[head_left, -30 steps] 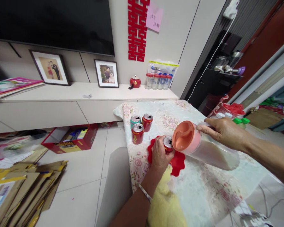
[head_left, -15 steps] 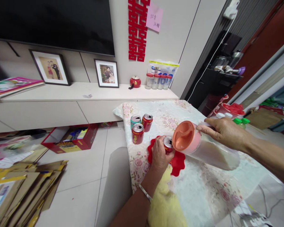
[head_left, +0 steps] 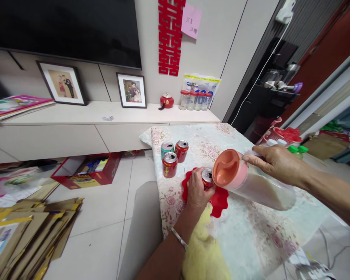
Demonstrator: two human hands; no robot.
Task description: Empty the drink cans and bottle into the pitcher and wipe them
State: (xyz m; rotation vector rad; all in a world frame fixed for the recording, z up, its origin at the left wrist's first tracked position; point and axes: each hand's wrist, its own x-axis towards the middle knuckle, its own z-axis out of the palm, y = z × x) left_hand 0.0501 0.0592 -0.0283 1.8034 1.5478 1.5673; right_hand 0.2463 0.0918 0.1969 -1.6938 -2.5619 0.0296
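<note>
My left hand (head_left: 197, 189) is wrapped round a red can (head_left: 207, 177) that stands open on a red scalloped mat (head_left: 220, 200). In my right hand (head_left: 272, 161) is the handle of a clear pitcher (head_left: 262, 190). The pitcher is tipped left, almost flat, its orange lid (head_left: 226, 168) right beside the can's top. No stream of liquid can be made out. Behind and left of my left hand stand two more red cans (head_left: 169, 165) (head_left: 181, 151) and a green can (head_left: 167, 149). A yellow cloth (head_left: 204, 249) lies by my left forearm.
A flowered cloth (head_left: 247, 237) covers the table. Beyond it, a white cabinet (head_left: 134, 115) holds photo frames (head_left: 132, 90), a red pot (head_left: 167, 101) and lidded jars (head_left: 190, 101). Flattened cardboard (head_left: 32, 233) and a red box (head_left: 87, 171) are on the floor at left.
</note>
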